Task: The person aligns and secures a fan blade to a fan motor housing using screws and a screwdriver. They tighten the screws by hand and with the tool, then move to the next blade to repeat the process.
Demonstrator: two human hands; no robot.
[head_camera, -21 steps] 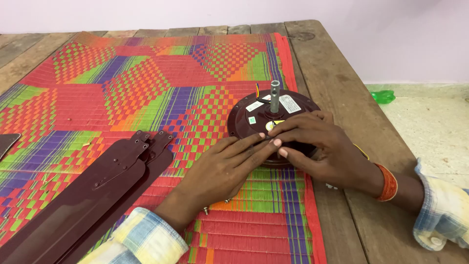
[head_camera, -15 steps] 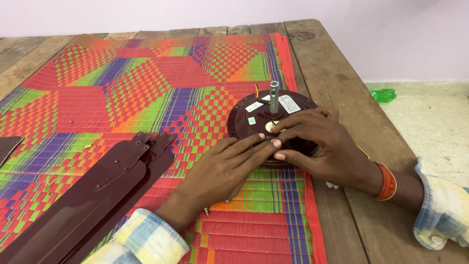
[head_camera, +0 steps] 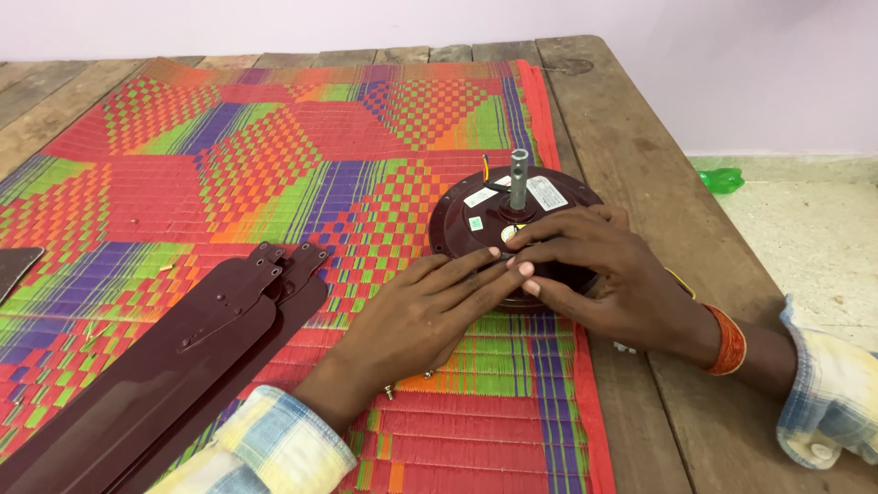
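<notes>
Right, both hands are on the ceiling fan motor (head_camera: 512,233), a dark maroon round housing with a grey shaft (head_camera: 519,178) standing upright from its middle (white stickers on its top). It sits on the woven mat (head_camera: 274,165), near the mat's right edge, on the wooden surface (head_camera: 640,155). Left hand (head_camera: 416,316) lies flat and released, fingers stretched, fingertips touching the near rim of the motor. Right hand (head_camera: 599,270) drapes over the housing's near right side, fingers loosely curved, resting rather than clenching. Orange bangle (head_camera: 727,340) on the right wrist. Maroon fan blades (head_camera: 183,357) lie stacked on the mat at left, well apart from the motor. Small screws (head_camera: 407,382) sit just beside the left wrist.
</notes>
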